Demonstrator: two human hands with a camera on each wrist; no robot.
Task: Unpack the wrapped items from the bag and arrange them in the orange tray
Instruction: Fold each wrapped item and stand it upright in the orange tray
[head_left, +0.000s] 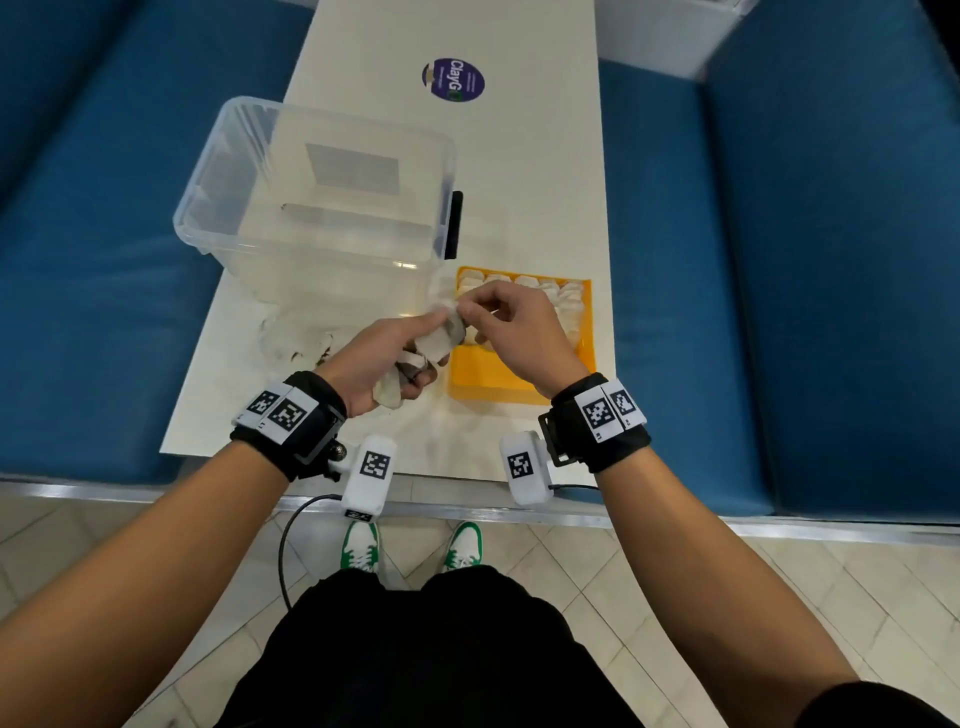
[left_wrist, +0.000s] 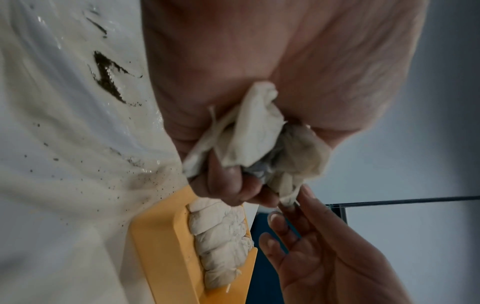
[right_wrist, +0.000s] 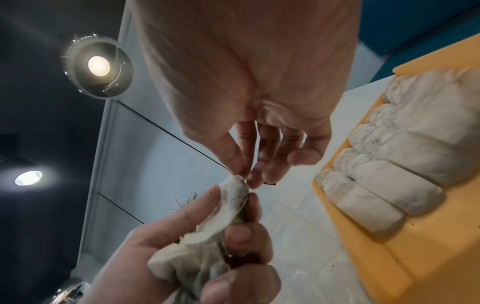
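Observation:
My left hand grips a bunch of white paper-wrapped items just left of the orange tray. My right hand pinches the top corner of one of them between thumb and forefinger. The right wrist view shows that pinch on the item's tip, with the left hand curled round the rest. A row of wrapped items fills the tray's far part; its near part is bare. The flattened clear bag lies on the table, left of my left hand.
A large clear plastic bin stands behind the bag, with a black clip on its right side. The white table is narrow, with blue seats on both sides. Dark crumbs speckle the bag.

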